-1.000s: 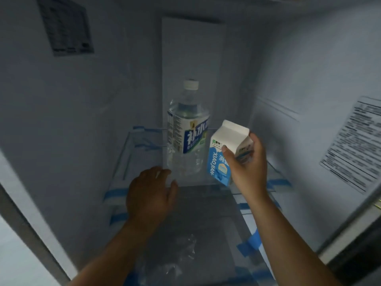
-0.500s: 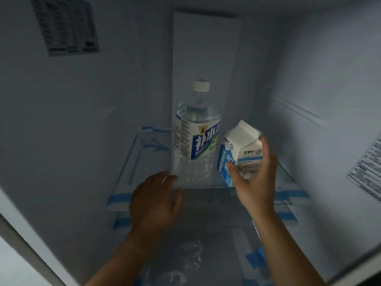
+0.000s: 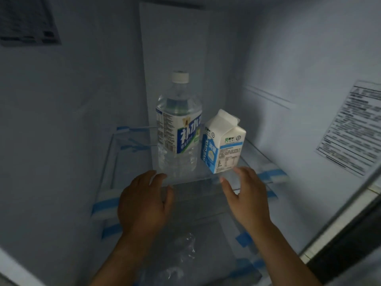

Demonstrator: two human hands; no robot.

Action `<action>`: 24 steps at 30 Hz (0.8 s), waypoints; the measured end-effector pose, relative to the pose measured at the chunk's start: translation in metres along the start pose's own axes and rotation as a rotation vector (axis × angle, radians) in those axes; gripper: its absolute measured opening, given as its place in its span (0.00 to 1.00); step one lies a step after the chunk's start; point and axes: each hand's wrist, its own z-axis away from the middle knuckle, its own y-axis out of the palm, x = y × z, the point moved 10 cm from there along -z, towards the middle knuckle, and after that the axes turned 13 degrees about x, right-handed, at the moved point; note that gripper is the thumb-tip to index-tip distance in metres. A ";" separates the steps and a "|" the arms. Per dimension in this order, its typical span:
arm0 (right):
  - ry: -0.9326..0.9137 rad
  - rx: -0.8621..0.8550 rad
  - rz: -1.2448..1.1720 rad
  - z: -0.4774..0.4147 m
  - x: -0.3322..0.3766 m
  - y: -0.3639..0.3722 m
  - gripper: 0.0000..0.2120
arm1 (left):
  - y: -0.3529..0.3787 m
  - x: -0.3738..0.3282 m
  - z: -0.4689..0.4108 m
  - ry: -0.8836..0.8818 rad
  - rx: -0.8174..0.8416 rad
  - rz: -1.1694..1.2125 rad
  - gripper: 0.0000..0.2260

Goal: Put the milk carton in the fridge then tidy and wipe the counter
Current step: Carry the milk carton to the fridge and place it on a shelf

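Wall sticker (image 3: pixel 354 129) text blurred, cut off at rt edge.

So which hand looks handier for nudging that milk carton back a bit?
The right hand: open, just in front of the milk carton. The left hand sits before the water bottle.

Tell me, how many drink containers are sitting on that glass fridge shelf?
2. A clear water bottle stands upright near the shelf's middle, and a milk carton stands just to its right. Nothing else shows on the glass shelf, and little could be hidden behind them.
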 end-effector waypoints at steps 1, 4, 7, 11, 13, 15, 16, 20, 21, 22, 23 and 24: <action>0.009 0.029 0.033 0.004 -0.001 0.001 0.25 | 0.001 -0.001 0.001 0.017 0.006 0.004 0.22; 0.025 0.080 0.085 0.016 -0.001 0.001 0.27 | 0.001 -0.005 0.004 0.073 0.033 0.008 0.23; 0.039 0.102 0.072 0.031 0.001 -0.010 0.23 | -0.008 -0.012 0.010 0.139 0.004 0.081 0.22; 0.058 0.063 0.088 0.058 0.004 -0.042 0.20 | -0.021 -0.031 0.020 0.220 -0.042 0.188 0.21; 0.047 0.023 0.092 0.076 0.009 -0.066 0.19 | -0.023 -0.052 0.028 0.264 -0.049 0.163 0.19; 0.035 -0.027 0.105 0.096 0.014 -0.095 0.18 | -0.024 -0.083 0.038 0.326 -0.035 0.184 0.19; 0.035 -0.057 0.116 0.108 0.016 -0.112 0.19 | -0.025 -0.102 0.045 0.372 -0.023 0.211 0.18; 0.100 -0.154 0.185 0.170 0.011 -0.180 0.21 | -0.020 -0.193 0.086 0.625 0.079 0.375 0.17; 0.124 -0.166 0.203 0.188 0.009 -0.196 0.22 | -0.018 -0.217 0.099 0.678 0.111 0.404 0.18; 0.151 -0.173 0.215 0.208 0.006 -0.211 0.21 | -0.016 -0.240 0.113 0.729 0.139 0.420 0.18; 0.177 -0.177 0.227 0.225 0.003 -0.225 0.21 | -0.014 -0.262 0.127 0.780 0.163 0.431 0.17; 0.205 -0.176 0.245 0.242 0.000 -0.238 0.20 | -0.012 -0.284 0.142 0.834 0.189 0.444 0.18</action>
